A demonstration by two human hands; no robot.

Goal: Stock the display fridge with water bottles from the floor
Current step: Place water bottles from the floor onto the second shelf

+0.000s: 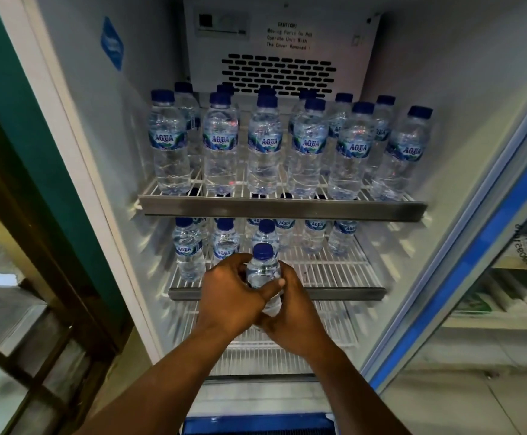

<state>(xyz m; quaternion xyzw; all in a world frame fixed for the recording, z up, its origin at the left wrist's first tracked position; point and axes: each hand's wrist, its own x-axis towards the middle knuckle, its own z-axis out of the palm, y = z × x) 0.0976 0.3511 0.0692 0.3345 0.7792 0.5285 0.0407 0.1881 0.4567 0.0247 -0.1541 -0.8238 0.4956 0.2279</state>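
Both hands meet at the front of the open white display fridge (92,171). In the head view we see our left hand (229,296) wrapped round a small clear plastic water bottle with a dark blue cap (262,271), its thumb lying across the bottle's front. Our right hand (293,313) grips the same bottle lower down, its fingers curled round the right side and base. The bottle stands roughly upright, held just above the metal front rail of the middle white wire shelf (334,271).

On that shelf, more bottles of the same kind (190,249) stand along the back and in short rows at the left. The top wire shelf (281,208) carries a front row of six bottles with blue "AQUA" labels (218,142), with further bottles behind them. Above them sits a grey vented panel with a printed caution notice (281,73). A lower wire shelf (325,340) shows beneath our wrists. The blue-framed glass door (491,230) stands open at the right.
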